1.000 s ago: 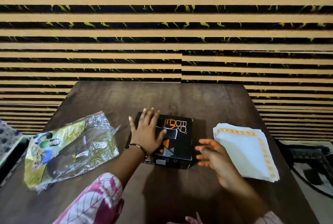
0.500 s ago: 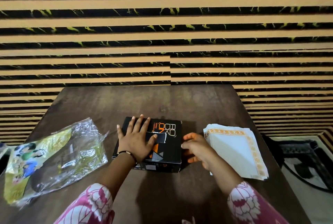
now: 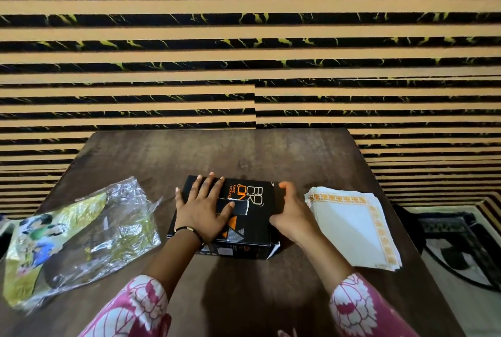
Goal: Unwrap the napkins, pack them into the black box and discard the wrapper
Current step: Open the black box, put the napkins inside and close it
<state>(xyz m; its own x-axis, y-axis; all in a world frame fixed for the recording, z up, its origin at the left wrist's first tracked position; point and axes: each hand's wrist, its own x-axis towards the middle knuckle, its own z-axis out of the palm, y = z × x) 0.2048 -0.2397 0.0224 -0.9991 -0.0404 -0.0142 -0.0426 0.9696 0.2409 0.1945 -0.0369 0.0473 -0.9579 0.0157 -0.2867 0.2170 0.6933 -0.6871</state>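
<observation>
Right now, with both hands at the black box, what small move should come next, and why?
Probably lift the lid. The black box looks closed, the left hand lies flat on top, and the right hand is curled at its right edge. The napkins lie unwrapped beside it on the table, and the wrapper lies empty on the left.

One black box (image 3: 252, 209), one napkin stack (image 3: 352, 225), one wrapper (image 3: 81, 239), one table (image 3: 244, 152), two hands: left hand (image 3: 202, 210), right hand (image 3: 291, 213)

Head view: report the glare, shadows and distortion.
Head view: glare flashes off the crinkled wrapper; the arms throw a dark shadow on the table below the black box; the wide-angle lens bends the wall stripes at the edges; the napkins show evenly lit.
</observation>
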